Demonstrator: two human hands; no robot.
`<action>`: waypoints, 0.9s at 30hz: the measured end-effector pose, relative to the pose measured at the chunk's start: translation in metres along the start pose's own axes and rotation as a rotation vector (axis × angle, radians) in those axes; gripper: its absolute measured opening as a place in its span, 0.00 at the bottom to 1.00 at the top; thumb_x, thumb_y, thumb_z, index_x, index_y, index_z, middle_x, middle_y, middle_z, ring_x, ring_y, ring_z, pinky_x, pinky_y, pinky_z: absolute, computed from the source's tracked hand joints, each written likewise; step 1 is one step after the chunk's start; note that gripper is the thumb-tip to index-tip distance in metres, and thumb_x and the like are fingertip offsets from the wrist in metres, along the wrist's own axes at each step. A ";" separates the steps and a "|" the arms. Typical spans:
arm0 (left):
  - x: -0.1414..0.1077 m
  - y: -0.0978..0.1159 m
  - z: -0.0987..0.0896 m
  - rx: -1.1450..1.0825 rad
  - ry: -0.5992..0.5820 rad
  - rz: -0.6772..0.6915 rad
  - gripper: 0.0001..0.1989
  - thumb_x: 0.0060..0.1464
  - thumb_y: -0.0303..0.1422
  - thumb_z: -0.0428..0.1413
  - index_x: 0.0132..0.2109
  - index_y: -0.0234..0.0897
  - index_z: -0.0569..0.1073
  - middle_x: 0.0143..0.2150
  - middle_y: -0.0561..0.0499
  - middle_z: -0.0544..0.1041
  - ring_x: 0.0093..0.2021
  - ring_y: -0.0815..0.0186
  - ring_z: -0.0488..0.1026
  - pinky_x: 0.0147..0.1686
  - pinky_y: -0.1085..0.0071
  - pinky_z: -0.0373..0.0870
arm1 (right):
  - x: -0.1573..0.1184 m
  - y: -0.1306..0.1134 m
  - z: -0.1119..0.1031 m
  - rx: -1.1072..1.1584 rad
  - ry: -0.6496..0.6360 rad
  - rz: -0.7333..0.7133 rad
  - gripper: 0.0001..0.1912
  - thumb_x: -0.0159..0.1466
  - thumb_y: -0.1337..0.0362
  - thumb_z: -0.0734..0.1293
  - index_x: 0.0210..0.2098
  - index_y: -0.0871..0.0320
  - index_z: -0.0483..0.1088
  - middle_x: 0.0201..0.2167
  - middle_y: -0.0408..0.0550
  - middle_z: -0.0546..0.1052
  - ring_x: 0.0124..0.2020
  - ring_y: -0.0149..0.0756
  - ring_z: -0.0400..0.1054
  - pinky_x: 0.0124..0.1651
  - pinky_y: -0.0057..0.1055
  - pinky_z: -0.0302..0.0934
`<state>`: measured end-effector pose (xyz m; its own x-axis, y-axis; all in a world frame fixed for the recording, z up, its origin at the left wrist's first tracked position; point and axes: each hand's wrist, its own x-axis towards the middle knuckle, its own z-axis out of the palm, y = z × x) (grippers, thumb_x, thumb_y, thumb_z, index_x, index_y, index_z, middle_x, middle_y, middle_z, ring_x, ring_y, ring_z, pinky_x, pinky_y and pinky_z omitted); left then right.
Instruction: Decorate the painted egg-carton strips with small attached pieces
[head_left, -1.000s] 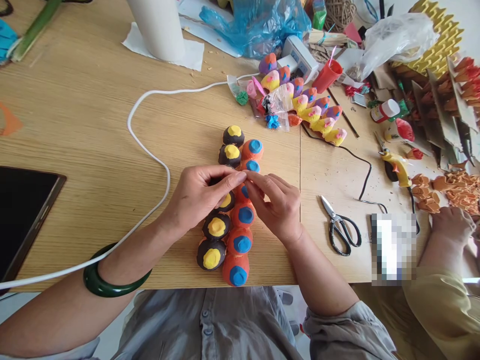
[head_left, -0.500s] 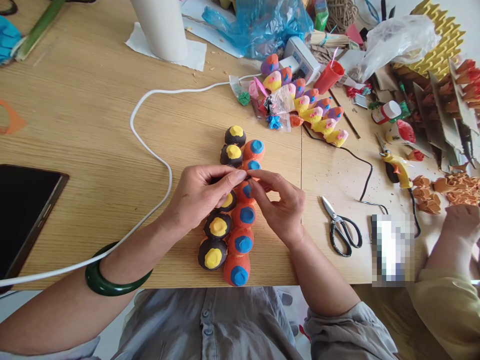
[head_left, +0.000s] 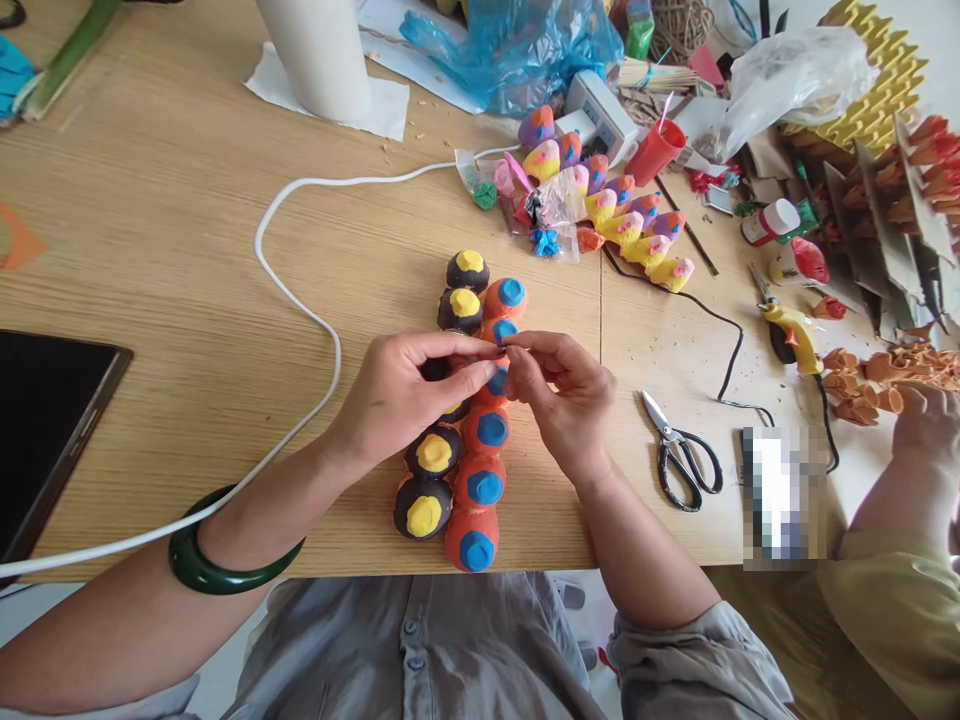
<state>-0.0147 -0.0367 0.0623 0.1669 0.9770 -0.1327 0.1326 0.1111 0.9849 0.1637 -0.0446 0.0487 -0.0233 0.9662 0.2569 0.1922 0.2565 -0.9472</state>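
My left hand (head_left: pixel 409 390), with a dark green bangle (head_left: pixel 187 560) on its forearm, reaches in from the left. Its fingertips meet those of my right hand (head_left: pixel 562 395) around a small dark piece (head_left: pixel 503 350), largely covered by the fingers. My right thumb and forefinger pinch it; the left thumb lies a little below the left forefinger. Directly beneath are two joined rows of painted bumps: a black row (head_left: pixel 401 490) with yellow dabs and an orange row (head_left: pixel 491 520) with blue dabs. My hands hide the middle bumps.
Scissors (head_left: pixel 679 450) lie right of my hand, near a yellow-handled tool (head_left: pixel 799 335). A white cable (head_left: pixel 334 340) curves across the table. Painted pink-and-yellow bumps (head_left: pixel 626 225) stand further back. At left is a dark tablet (head_left: pixel 52 430). Another person's hand (head_left: pixel 930 430) rests at far right.
My left thumb has slid slightly down, away from the forefinger, and the fingertips have shifted a little right. The other person's hand at far right has moved up slightly.
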 end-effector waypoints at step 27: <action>0.000 0.003 -0.002 0.019 0.020 0.048 0.09 0.57 0.40 0.65 0.40 0.41 0.86 0.28 0.52 0.80 0.27 0.67 0.73 0.24 0.74 0.67 | 0.001 -0.004 -0.001 -0.110 -0.067 -0.048 0.05 0.70 0.61 0.70 0.41 0.55 0.77 0.34 0.43 0.83 0.28 0.27 0.74 0.32 0.25 0.72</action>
<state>-0.0162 -0.0364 0.0652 0.1536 0.9847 -0.0829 0.1437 0.0607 0.9878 0.1642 -0.0449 0.0529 -0.0996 0.9534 0.2848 0.2956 0.3016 -0.9064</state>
